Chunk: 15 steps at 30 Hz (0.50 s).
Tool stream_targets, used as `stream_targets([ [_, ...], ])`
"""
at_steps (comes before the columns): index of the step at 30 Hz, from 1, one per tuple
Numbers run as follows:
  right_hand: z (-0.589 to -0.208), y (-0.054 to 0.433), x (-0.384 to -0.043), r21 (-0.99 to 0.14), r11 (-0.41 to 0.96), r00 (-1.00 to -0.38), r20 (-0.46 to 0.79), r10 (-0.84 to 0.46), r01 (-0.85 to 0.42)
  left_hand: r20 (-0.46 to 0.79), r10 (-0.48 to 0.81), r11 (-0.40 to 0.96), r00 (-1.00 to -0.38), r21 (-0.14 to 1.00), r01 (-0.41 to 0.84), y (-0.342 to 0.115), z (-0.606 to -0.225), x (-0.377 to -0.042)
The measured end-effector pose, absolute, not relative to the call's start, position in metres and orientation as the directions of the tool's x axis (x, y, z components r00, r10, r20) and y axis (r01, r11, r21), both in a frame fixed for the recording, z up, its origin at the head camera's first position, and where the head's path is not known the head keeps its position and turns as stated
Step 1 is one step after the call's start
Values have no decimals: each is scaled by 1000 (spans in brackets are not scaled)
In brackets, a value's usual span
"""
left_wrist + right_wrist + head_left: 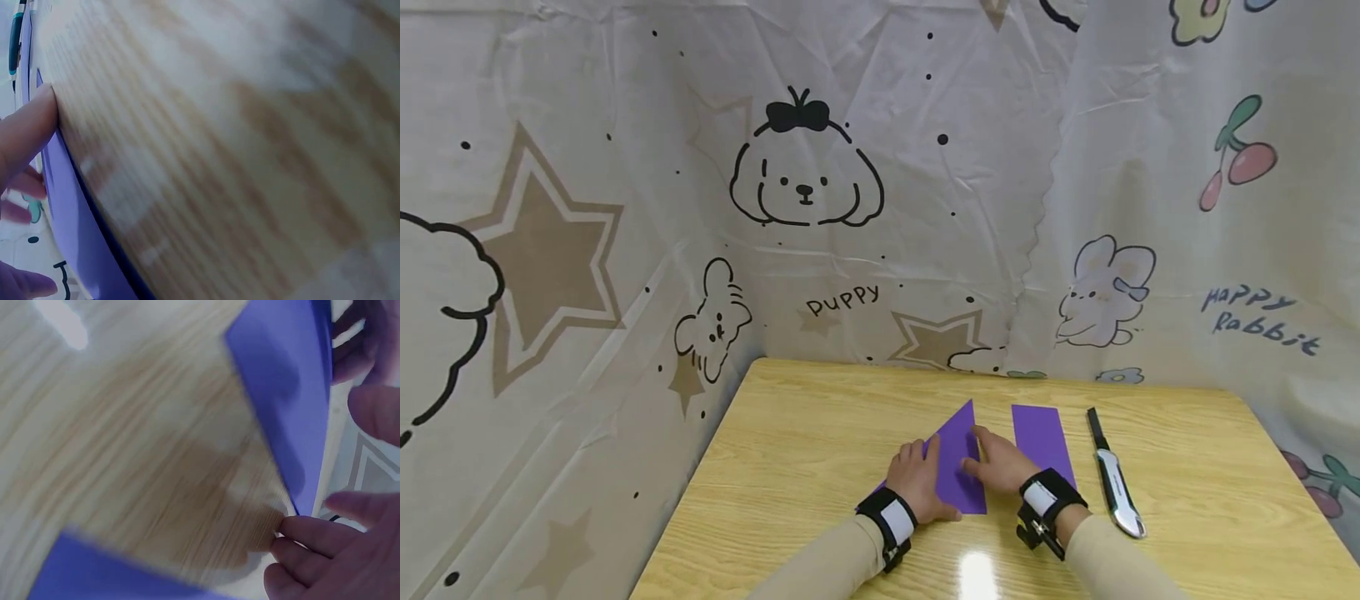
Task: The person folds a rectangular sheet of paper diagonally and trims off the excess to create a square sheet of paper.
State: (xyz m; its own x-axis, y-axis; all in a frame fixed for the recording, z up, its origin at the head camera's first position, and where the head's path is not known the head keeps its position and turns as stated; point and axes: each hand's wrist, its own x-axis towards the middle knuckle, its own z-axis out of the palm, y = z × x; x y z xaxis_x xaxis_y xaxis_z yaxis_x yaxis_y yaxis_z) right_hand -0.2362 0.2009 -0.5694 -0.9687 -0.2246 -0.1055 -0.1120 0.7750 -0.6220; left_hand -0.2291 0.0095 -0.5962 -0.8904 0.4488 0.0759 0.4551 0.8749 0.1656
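A purple sheet of paper (957, 454), apparently folded, lies at an angle on the table in the head view. Across its left part rests my left hand (913, 479), fingers extended and thumb near the lower edge. My right hand (1003, 462) is at the sheet's right edge. In the right wrist view its fingertips (294, 534) meet the tip of the paper (281, 394), with the thumb held apart. The left wrist view has the left thumb (37, 122) against the edge of the paper (72, 212); the palm is out of sight there.
A second purple piece of paper (1043, 437) lies right of the sheet, partly behind the right wrist. Further right is a utility knife (1116, 483) with a dark blade end pointing away. The wooden table (790, 450) meets a printed cloth (850, 250) at its back and sides.
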Motion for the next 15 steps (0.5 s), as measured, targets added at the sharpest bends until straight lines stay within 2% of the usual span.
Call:
stream_targets([
  [5, -570, 198, -244, -736, 677, -985, -113, -130, -5, 105, 446, 873, -889, 168, 458, 9, -598, -228],
  [15, -568, 194, -251, -777, 624, -993, -120, -17, 84, 169, 459, 846, -872, 216, 488, 7, -600, -224],
])
